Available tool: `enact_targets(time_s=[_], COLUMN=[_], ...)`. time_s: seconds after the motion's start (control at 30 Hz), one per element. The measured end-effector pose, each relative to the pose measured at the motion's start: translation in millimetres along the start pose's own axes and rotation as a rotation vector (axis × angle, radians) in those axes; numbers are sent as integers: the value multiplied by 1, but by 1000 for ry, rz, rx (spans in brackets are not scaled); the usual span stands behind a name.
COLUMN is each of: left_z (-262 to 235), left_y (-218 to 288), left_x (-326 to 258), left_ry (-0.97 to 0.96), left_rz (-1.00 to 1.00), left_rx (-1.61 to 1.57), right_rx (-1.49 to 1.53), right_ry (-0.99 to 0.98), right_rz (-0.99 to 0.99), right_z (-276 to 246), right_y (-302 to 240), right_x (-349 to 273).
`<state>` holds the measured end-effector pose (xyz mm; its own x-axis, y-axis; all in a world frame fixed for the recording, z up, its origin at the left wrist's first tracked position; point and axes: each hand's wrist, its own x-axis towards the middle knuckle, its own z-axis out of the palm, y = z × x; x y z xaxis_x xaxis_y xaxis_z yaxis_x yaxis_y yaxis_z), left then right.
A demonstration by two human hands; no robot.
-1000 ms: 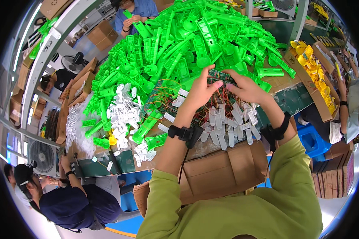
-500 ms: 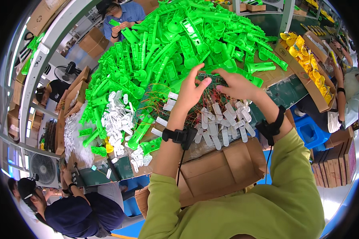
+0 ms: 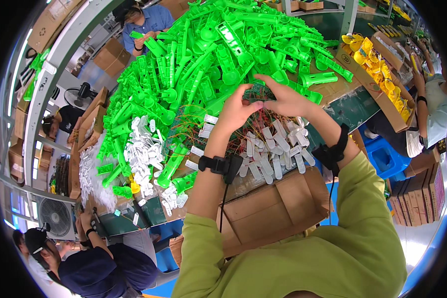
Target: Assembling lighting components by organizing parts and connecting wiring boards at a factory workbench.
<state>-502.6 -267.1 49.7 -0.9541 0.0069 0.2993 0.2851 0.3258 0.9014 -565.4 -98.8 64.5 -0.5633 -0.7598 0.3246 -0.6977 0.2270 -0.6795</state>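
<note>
A green circuit board [image 3: 261,92] is held between my two hands above the middle of the table. My left hand [image 3: 237,108] grips its left side, fingers curled round it. On the other side my right hand [image 3: 286,101] has hold of it, and the two thumbs nearly meet at the near edge. Thin red, yellow and dark wires [image 3: 243,133] hang below the hands in a tangle. Flat white plastic pieces [image 3: 265,171] lie in rows at the near end of those wires. My fingers hide part of the board.
A tall heap of green plastic shells [image 3: 203,64] rises beyond my hands. White small parts [image 3: 144,149] are piled at left. An open cardboard box [image 3: 268,208] sits against me at the table's edge. Yellow parts fill a carton [image 3: 377,89] at right. Co-workers sit around.
My right hand has shifted left and closed in, so the thumbs have come together at the board. The whole view has moved slightly.
</note>
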Motion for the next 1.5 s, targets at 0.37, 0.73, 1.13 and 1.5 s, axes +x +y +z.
enact_targets(time_s=[0.37, 0.73, 1.13, 1.5], left_z=[17, 6, 3, 2], left_y=[-2, -1, -23, -15], left_x=[3, 7, 14, 16], left_ry=[123, 75, 198, 15], left_rz=[-30, 182, 111, 103], left_rx=[812, 666, 444, 190], right_rx=[-163, -58, 51, 161], right_ry=[-40, 46, 252, 166], right_rz=[142, 17, 57, 3], right_z=[17, 13, 11, 17], right_y=[-1, 35, 20, 12], right_x=[3, -3, -3, -1])
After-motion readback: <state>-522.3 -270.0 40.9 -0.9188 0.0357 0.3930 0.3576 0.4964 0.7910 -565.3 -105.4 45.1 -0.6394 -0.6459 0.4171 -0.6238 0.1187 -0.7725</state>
